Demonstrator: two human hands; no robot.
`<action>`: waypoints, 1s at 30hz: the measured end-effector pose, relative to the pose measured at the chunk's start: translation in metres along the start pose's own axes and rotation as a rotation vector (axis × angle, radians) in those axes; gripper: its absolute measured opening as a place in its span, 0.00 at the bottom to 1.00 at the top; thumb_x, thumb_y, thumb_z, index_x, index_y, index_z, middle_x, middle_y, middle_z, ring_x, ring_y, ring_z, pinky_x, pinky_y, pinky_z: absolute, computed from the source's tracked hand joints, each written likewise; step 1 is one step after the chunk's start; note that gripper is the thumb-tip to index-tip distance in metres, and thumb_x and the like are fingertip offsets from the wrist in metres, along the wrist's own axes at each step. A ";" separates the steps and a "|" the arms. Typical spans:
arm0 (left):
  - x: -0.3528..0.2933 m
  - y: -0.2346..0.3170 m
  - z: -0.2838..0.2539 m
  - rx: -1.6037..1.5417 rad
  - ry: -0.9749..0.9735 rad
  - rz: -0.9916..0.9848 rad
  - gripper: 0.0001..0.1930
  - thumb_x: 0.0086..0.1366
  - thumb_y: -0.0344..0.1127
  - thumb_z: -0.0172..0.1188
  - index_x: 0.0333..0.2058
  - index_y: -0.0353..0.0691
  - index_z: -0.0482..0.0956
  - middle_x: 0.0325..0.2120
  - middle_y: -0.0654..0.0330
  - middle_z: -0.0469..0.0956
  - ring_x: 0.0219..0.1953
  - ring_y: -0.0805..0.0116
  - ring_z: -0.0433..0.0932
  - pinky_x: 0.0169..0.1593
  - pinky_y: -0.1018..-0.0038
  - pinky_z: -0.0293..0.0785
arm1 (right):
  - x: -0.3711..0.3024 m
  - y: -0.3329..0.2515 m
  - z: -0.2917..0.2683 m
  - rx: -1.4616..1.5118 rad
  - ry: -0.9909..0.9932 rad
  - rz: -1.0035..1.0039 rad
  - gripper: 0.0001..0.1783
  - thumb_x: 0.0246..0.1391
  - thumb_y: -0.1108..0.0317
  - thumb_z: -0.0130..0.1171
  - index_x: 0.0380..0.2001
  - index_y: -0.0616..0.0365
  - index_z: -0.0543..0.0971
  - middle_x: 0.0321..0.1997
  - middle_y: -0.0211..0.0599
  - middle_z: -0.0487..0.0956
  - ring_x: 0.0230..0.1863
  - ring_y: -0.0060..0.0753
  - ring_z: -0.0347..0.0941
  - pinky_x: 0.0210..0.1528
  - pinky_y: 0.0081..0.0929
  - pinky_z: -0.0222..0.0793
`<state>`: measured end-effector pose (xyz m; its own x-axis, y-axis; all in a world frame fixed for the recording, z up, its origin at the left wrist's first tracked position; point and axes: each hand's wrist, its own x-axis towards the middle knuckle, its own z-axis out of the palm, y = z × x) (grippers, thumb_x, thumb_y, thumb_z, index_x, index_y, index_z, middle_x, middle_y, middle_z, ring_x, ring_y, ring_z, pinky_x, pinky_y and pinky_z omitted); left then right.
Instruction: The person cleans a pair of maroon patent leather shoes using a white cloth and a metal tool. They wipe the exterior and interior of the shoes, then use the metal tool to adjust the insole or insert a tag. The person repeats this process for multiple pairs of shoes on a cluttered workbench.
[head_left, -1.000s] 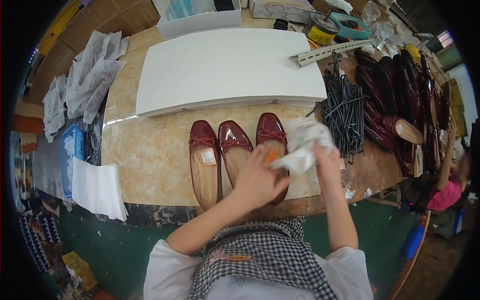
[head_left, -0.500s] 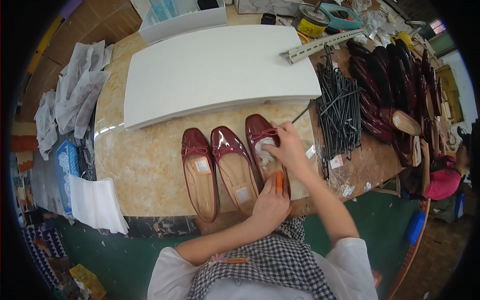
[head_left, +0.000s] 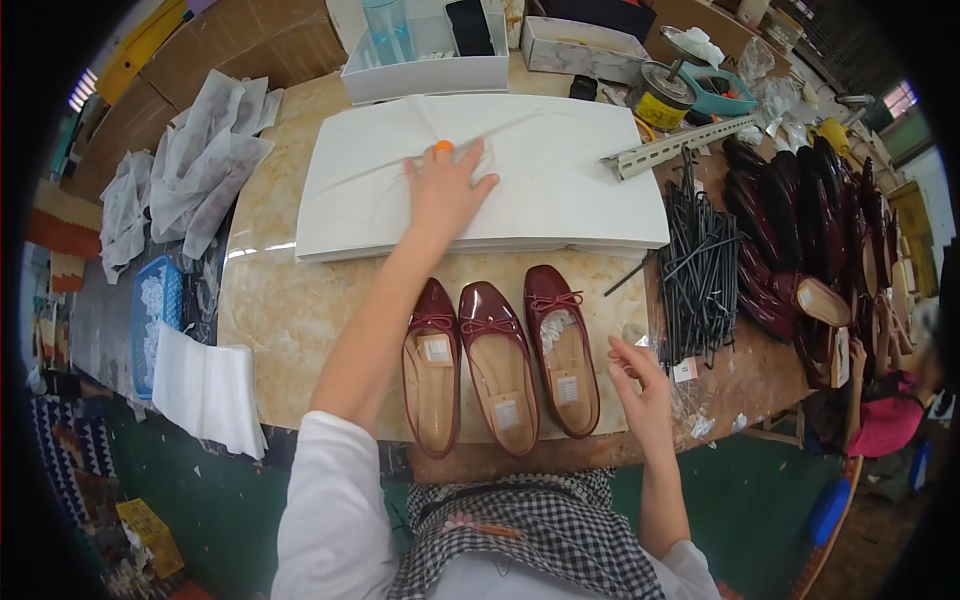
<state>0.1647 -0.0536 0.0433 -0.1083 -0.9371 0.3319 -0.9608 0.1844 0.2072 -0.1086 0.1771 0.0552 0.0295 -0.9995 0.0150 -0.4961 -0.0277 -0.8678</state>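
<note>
My left hand [head_left: 447, 192] is open on a stack of white paper sheets [head_left: 560, 190], fingers spread, with an orange band on one finger. Creases run across the top sheet from under its fingertips. Three dark red ballet flats stand side by side below the stack, toes away from me: a left shoe [head_left: 432, 400], a middle shoe [head_left: 508, 385] and a right shoe [head_left: 563, 365]. Crumpled white paper [head_left: 556, 330] sits in the right shoe's toe. Just right of that shoe, my right hand [head_left: 645, 390] holds nothing visible, its fingers loosely bent and apart.
A heap of black rods [head_left: 697, 265] lies right of the paper, beside piled dark red shoes [head_left: 790, 210]. A slotted metal bar [head_left: 680, 148] rests on the stack's right corner. White cloths [head_left: 205, 390] hang over the left edge. A white box [head_left: 430, 75] stands behind.
My left hand has left the right shoe and reached forward onto the paper stack. My right hand has let go of the crumpled paper and moved back to the right of that shoe.
</note>
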 end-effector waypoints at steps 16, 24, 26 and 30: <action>-0.205 0.059 -0.098 -0.842 -0.010 -0.235 0.14 0.61 0.34 0.59 0.46 0.40 0.75 0.49 0.53 0.74 0.54 0.59 0.73 0.59 0.63 0.67 | 0.015 -0.066 0.037 0.202 -0.277 -0.170 0.40 0.44 0.75 0.63 0.63 0.60 0.64 0.66 0.53 0.63 0.70 0.49 0.54 0.70 0.37 0.50; -0.244 0.069 -0.061 -0.752 -0.269 0.004 0.30 0.65 0.52 0.51 0.55 0.30 0.69 0.52 0.46 0.72 0.54 0.52 0.72 0.59 0.61 0.65 | 0.053 -0.023 0.064 0.272 -0.243 0.201 0.27 0.39 0.78 0.63 0.49 0.56 0.78 0.49 0.43 0.75 0.48 0.43 0.74 0.50 0.35 0.71; -0.267 0.086 -0.066 -0.403 -0.411 0.210 0.31 0.59 0.54 0.57 0.48 0.30 0.75 0.48 0.45 0.74 0.53 0.49 0.72 0.57 0.59 0.66 | 0.030 -0.027 0.077 -0.244 -0.273 -0.281 0.20 0.40 0.77 0.61 0.42 0.57 0.81 0.40 0.41 0.75 0.41 0.41 0.74 0.42 0.34 0.71; -0.273 0.096 -0.060 -0.348 -0.354 0.342 0.28 0.57 0.52 0.59 0.41 0.28 0.80 0.41 0.44 0.78 0.48 0.53 0.75 0.56 0.62 0.64 | 0.047 -0.014 0.117 -0.776 -0.116 -0.600 0.22 0.38 0.71 0.63 0.43 0.60 0.80 0.34 0.38 0.70 0.35 0.42 0.72 0.35 0.36 0.68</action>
<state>0.1170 0.2382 0.0282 -0.5325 -0.8381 0.1183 -0.7228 0.5230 0.4517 0.0012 0.1331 0.0099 0.5262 -0.8092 0.2615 -0.8016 -0.5746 -0.1652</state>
